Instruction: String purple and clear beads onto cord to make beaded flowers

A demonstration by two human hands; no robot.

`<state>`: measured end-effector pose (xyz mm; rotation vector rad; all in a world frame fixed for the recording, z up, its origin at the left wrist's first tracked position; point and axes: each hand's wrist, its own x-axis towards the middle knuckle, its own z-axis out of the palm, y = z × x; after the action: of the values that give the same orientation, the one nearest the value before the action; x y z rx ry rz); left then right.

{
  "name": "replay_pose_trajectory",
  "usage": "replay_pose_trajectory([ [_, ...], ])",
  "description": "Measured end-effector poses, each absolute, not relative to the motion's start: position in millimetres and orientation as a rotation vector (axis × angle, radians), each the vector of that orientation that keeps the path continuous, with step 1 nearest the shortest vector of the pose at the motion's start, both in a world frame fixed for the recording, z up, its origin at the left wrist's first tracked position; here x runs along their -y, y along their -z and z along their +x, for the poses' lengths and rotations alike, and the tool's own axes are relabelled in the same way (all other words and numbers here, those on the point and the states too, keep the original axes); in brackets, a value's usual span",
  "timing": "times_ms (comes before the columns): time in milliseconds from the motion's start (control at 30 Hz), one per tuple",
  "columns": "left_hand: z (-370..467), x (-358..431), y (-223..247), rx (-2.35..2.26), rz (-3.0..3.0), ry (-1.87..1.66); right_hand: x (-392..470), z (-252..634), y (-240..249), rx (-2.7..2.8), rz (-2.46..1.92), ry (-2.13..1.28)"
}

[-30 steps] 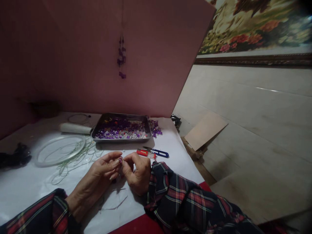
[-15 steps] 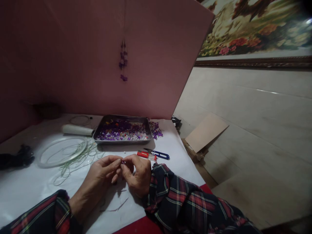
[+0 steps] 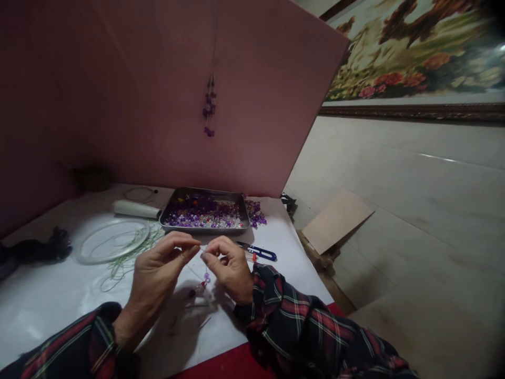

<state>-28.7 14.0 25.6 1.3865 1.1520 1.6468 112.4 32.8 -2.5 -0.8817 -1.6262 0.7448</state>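
Note:
My left hand (image 3: 155, 273) is raised over the white table with thumb and forefinger pinched on a fine thread. Close beside it, my right hand (image 3: 230, 267) pinches the same thread, a small gap between the fingertips. Below my right fingertips dangles a short string of beads (image 3: 205, 281), lilac, red and dark. Behind the hands stands a metal tray (image 3: 205, 230) full of purple, clear and a few orange beads. Blue thread snips (image 3: 262, 253) lie just beyond my right hand, with a red item (image 3: 252, 257) mostly hidden there.
At left lie a white ring (image 3: 84, 255), tangled green thread (image 3: 118, 269), a white cone of thread (image 3: 136, 209) and a dark bundle (image 3: 51, 246). Loose purple beads (image 3: 257, 216) sit right of the tray. A beaded strand (image 3: 209, 108) hangs against the pink panel (image 3: 158, 105).
My hands have come slightly apart and up, and the bead string now hangs below my right fingers instead of being hidden in them. The view has shifted a little.

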Motion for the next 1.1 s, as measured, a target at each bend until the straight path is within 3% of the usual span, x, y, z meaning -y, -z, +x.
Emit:
replay_pose_trajectory([
  [167, -32.1, -21.3, -17.0, -1.134, 1.233, -1.432, -30.1, 110.5, 0.5, 1.437, -0.826, -1.13],
  [367, -24.9, -19.7, -9.8, -0.928, 1.139, -0.999, -34.1, 110.9, 6.0, 1.21, -0.786, -1.147],
  [700, -25.7, -23.1, -4.5, -1.132, 1.283, -1.074, -53.0, 114.2, 22.8, 0.928, -0.784, -1.185],
  [933, -25.8, -25.2, 0.7, -1.209, 1.284, -1.111, -60.8, 120.0, 29.8, 1.06, -1.078, -0.754],
  [1100, -24.0, -21.7, -2.1, -1.219, 1.271, -1.121, -41.1, 119.5, 22.0, 1.476, -0.931, -0.341],
])
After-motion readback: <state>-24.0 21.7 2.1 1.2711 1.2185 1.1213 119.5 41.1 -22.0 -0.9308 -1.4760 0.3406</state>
